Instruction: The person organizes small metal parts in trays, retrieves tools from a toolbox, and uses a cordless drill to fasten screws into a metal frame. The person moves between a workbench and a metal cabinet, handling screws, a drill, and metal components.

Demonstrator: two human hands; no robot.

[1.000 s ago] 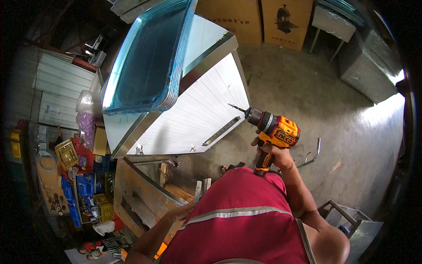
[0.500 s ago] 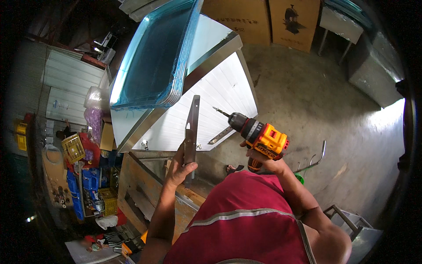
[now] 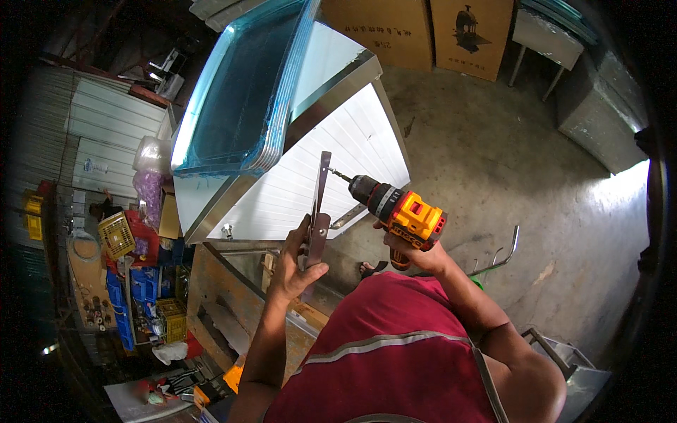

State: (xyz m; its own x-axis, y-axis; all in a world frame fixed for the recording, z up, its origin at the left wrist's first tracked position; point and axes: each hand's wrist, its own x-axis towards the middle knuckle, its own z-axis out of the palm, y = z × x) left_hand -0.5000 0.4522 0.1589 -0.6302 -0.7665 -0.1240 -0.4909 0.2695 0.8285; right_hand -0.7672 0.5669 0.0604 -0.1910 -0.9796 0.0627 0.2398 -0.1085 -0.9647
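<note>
My left hand (image 3: 296, 257) grips the lower end of a long flat metal strip (image 3: 321, 204) and holds it upright in front of me. My right hand (image 3: 412, 254) is closed around the handle of a yellow and black cordless drill (image 3: 398, 211). The drill points left, and its bit tip touches the strip's upper part. Behind both stands a white ribbed panel with a steel frame (image 3: 296, 183), tilted up. My red shirt with a grey stripe (image 3: 384, 352) fills the lower middle.
A stack of blue-filmed trays (image 3: 247, 92) leans on the panel's top left. A rusty metal bench (image 3: 226, 296) stands below the strip. Blue and yellow crates (image 3: 134, 282) crowd the left. Cardboard boxes (image 3: 423, 28) and steel tables (image 3: 599, 106) line the far side of the concrete floor (image 3: 508, 162).
My left hand came up from below with the metal strip and raised it. The drill swung left and lower until its bit met the strip.
</note>
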